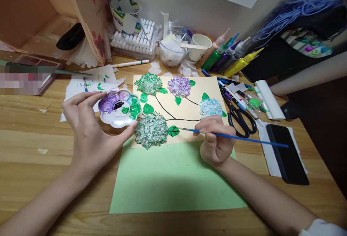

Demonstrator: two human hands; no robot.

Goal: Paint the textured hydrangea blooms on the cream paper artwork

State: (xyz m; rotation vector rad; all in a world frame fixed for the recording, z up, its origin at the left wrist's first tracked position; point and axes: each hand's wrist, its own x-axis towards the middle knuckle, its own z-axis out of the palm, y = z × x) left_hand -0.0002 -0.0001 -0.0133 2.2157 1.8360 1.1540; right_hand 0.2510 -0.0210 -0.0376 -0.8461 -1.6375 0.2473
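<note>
My left hand (86,134) grips a white flower-shaped paint palette (119,107) with purple, black and green paint, held just left of the artwork. My right hand (215,142) is closed round a thin blue paintbrush (238,137); its tip touches a green leaf (172,131) with black veins. The artwork is a cream sheet (187,109) with several tissue-paper flowers in green, purple and blue and black stems. It lies on a light green sheet (173,178) on the wooden desk (29,138).
Black scissors (240,118) and markers lie right of the artwork, with a black-and-white scraper (284,156) beyond. Paint bottles (233,57), a paper cup (200,46), a bowl of tissue (170,51) and a marker box (135,42) line the back wall. Paint-smeared paper scraps (94,82) sit at left.
</note>
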